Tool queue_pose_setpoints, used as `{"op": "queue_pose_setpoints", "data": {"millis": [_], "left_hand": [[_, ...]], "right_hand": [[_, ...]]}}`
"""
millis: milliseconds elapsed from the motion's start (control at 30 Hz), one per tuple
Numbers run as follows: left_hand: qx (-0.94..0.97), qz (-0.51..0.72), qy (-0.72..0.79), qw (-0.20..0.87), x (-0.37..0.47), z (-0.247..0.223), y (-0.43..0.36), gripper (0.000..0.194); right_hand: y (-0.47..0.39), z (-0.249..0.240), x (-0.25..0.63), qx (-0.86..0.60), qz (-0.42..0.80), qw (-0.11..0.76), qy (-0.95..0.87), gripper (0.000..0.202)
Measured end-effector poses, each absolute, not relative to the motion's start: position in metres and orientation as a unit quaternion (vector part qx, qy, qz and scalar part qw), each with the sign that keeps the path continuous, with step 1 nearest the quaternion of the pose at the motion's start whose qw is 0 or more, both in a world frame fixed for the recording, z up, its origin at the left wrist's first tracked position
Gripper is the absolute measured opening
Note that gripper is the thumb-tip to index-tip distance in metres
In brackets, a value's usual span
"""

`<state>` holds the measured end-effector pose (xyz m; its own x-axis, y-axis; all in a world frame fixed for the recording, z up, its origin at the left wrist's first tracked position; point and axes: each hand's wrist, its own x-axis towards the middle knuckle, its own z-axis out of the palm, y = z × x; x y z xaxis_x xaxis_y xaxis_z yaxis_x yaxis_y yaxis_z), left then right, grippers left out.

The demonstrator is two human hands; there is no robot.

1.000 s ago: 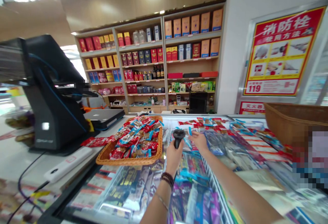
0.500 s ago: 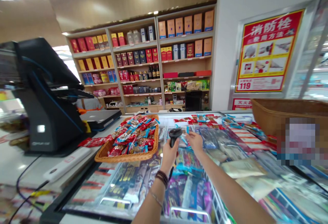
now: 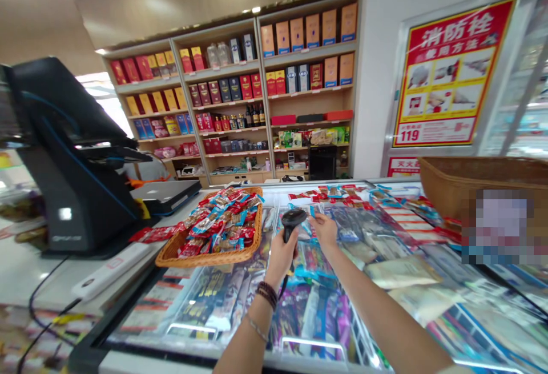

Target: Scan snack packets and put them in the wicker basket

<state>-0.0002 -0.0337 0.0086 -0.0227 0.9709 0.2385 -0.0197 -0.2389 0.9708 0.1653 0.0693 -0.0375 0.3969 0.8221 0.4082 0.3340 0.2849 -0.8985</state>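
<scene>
My left hand (image 3: 279, 257), with beaded bracelets at the wrist, is closed round the handle of a black barcode scanner (image 3: 293, 217). The scanner's head leans toward my right hand (image 3: 325, 231), whose fingers pinch a small wrapped snack (image 3: 312, 212). Only a bluish end of that snack shows clearly. Both hands are above the glass top of a freezer (image 3: 145, 320). To their left, a wicker basket (image 3: 252, 255) is heaped with similar red and blue wrapped snacks (image 3: 226, 217). More loose snacks (image 3: 338, 192) are scattered along the far side of the glass.
A black checkout terminal (image 3: 72, 163) and a flat scale (image 3: 165, 196) stand on the left counter, with a white bar-shaped device (image 3: 113, 271) and cables in front. At right is a brown basket (image 3: 445, 191). Shelves of boxed goods (image 3: 231, 91) line the back wall.
The view has shifted slightly. The scanner's head has swung a little toward the snack in my right hand; both hands keep their grip.
</scene>
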Motion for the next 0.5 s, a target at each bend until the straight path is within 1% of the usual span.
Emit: {"op": "queue_pose_setpoints", "data": {"millis": [333,500], "left_hand": [[0.548,0.562,0.440,0.437,-0.0016,0.0060,-0.0331,0.058],[0.527,0.585,0.441,0.431,-0.0057,0.0132,-0.0327,0.062]], "right_hand": [[0.0711,-0.0388,0.1636,-0.570,0.205,0.625,-0.491,0.027],[0.0728,-0.0364,0.1631,-0.572,0.241,0.654,-0.433,0.020]]}}
